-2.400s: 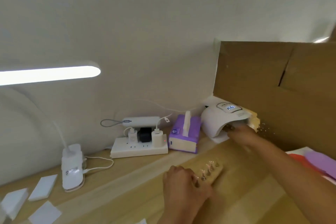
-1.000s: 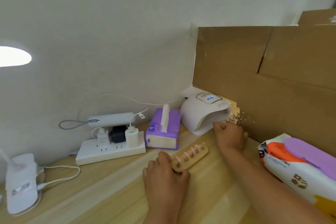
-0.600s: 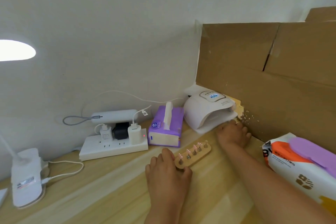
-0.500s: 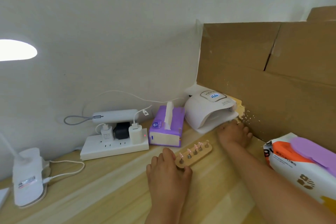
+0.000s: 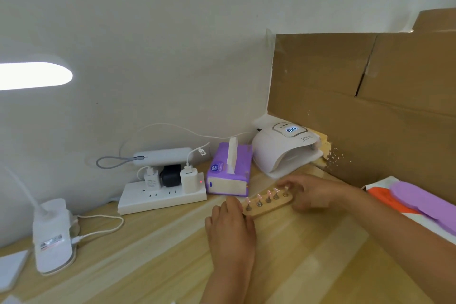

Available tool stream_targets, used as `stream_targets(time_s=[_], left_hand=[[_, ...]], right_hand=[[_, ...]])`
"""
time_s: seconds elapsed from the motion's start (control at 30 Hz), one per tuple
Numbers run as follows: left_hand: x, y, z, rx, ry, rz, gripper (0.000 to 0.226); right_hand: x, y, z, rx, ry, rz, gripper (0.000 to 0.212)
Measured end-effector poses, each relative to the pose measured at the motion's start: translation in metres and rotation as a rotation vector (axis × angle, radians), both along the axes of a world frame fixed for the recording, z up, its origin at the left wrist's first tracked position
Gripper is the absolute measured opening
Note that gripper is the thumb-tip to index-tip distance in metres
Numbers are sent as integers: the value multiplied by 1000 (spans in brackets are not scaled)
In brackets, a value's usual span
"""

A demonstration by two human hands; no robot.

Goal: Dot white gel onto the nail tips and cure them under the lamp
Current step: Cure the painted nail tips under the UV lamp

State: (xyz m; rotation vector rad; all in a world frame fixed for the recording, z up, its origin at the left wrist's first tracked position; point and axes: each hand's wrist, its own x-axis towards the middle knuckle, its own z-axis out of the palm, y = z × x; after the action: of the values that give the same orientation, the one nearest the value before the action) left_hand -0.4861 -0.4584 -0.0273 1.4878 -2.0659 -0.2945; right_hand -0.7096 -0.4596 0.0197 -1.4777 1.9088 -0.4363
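While the left hand (image 5: 229,226) gripped the wooden holder (image 5: 269,205) and the blurred right hand's (image 5: 317,192) fingers (image 5: 283,182) were unreadable, nail tips (image 5: 268,193) stood between both, short of the lamp (image 5: 283,153) beyond; curing seemingly remained.

Lamp (image 5: 283,149) between tissue box (image 5: 228,176) and cardboard wall (image 5: 370,126)
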Motion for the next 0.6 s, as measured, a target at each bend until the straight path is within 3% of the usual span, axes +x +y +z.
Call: stream_targets(time_s=[0.13,0.23,0.37,0.5,0.6], left_hand=[[3,2,-2,-23,-5,-47,12],[2,3,-4,-51,4,-85,21],[0,7,-3,-84,66,-77,22],[1,7,-3,-77,34,-91,23],[1,8,4,-92,-17,-101,25]], right_hand=[[12,23,3,-62,234,85,32],[8,37,9,-19,470,27,33],[-6,35,27,-23,757,-233,39],[-4,15,20,-168,540,-478,39],[-4,-6,13,-191,460,-537,40]])
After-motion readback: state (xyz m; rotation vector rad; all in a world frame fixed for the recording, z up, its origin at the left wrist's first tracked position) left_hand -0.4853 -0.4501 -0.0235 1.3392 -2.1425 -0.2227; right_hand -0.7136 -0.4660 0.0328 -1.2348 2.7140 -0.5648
